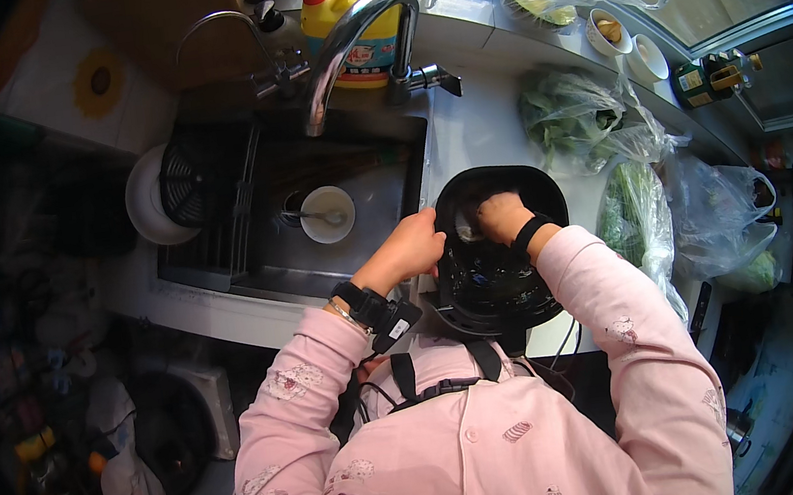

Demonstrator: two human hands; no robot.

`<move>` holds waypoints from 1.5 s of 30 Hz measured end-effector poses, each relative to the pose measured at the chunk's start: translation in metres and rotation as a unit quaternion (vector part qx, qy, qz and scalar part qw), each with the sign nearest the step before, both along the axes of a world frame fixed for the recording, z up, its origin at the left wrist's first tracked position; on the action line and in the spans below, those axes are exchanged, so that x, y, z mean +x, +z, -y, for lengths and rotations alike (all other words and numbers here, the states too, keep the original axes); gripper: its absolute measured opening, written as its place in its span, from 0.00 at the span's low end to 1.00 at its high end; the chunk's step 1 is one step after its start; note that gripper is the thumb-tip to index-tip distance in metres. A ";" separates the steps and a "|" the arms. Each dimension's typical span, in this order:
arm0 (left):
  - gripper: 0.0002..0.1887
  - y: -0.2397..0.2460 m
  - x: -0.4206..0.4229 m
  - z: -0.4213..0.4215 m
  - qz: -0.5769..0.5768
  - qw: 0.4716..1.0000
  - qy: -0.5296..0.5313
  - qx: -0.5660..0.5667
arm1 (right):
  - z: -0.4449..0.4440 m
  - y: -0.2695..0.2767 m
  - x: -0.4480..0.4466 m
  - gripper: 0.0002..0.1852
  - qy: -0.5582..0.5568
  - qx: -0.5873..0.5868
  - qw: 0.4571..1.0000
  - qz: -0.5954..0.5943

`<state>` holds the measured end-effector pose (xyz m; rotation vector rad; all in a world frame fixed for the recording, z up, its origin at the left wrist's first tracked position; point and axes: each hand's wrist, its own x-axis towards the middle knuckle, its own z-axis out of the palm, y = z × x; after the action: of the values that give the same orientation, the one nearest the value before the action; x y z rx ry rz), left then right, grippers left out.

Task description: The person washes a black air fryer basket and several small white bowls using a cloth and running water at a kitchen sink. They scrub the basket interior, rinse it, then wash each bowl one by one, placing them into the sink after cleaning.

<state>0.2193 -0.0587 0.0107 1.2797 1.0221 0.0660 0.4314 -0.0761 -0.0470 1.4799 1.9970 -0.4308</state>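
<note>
A black air-fryer basket rests on the counter to the right of the sink, its inside wet and glossy with a few pale specks. My left hand grips its left rim. Inside, near the far wall, is my right hand with curled fingers. A whitish patch shows beside those fingers; whether it is foam or a scrubber I cannot tell, and the fingertips are hidden. In the steel sink sits a small white bowl with a spoon in it.
A chrome faucet arches over the sink, before a yellow detergent jug. Black slotted plate and white dish stand at the sink's left. Bagged greens and more bagged vegetables lie right of the basket.
</note>
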 end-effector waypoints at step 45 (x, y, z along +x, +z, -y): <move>0.06 0.003 0.007 0.014 -0.003 0.996 0.027 -0.090 | 0.055 -0.006 -0.057 0.14 -0.114 -0.214 0.891 -0.384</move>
<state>0.2258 -0.0726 0.0136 1.0893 1.0430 0.0112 0.3742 -0.1314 -0.0527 1.3620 2.0605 -1.6594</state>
